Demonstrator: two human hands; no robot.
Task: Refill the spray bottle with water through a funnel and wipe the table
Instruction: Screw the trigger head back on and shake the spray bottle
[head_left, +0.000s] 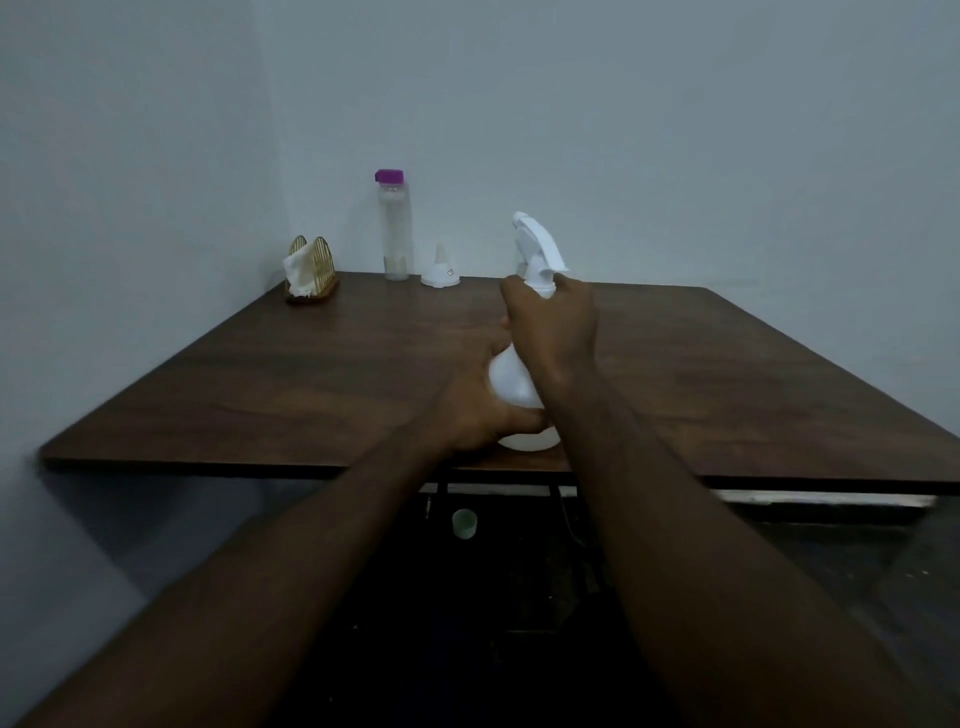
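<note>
While the bench (260, 374) carries everything, its near edge is the first risk: the sprayer (519, 395) stands close to that edge, well nearer than the other things, and a hard twist could skid its base off the lip. Both hands are on the sprayer. The left hand (478, 410) has its grip wrapped round the white body, and the right hand (556, 327) has its grip closed on the neck just under the trigger head, apparently to unscrew it. If the left grip squeezes the soft body as the head comes free, any leftover liquid could spurt out. Far behind the sprayer, against the wall, the water bottle (397, 228) is tall and narrow, so a reaching sleeve could topple it. Right of that bottle, the funnel (440, 270) rests mouth-down and is light enough to be knocked away. Left of the bottle, the cloth (298, 270) sits in a holder (317, 283), untouched.
</note>
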